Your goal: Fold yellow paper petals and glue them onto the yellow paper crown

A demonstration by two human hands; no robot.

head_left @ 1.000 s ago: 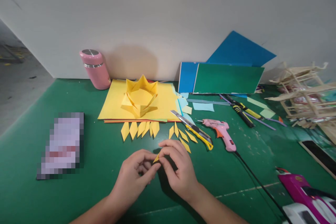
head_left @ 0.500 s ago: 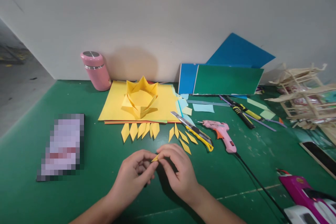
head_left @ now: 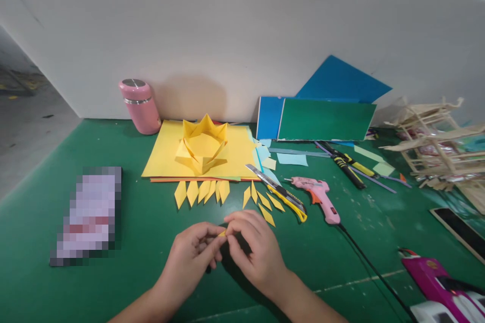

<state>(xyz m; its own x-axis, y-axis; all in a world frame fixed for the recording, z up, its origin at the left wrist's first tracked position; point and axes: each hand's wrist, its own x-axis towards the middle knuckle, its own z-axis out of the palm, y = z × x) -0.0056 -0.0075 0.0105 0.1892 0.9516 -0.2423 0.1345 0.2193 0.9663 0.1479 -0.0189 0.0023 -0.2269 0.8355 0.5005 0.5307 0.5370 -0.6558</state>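
Note:
Both my hands meet low in the middle of the green table [head_left: 125, 222]. My left hand [head_left: 191, 257] and my right hand [head_left: 253, 250] pinch one small folded yellow paper piece [head_left: 222, 233] between their fingertips; only its tip shows. Just beyond my hands lie several yellow diamond-shaped paper pieces in two groups, one [head_left: 202, 191] to the left and one [head_left: 262, 199] to the right. Farther back a folded yellow paper crown shape [head_left: 202, 142] sits on a stack of yellow paper sheets [head_left: 166, 154].
A yellow utility knife [head_left: 278, 193] and a pink glue gun [head_left: 316, 196] with its black cord lie right of my hands. A pink flask [head_left: 139, 105] stands by the wall. Blue and green sheets [head_left: 322, 117] lean there. A wooden stick model [head_left: 441, 144] is far right.
My hands have stayed together on the small yellow piece, and less of it shows now. The view has tilted slightly, so everything sits a little lower in the picture.

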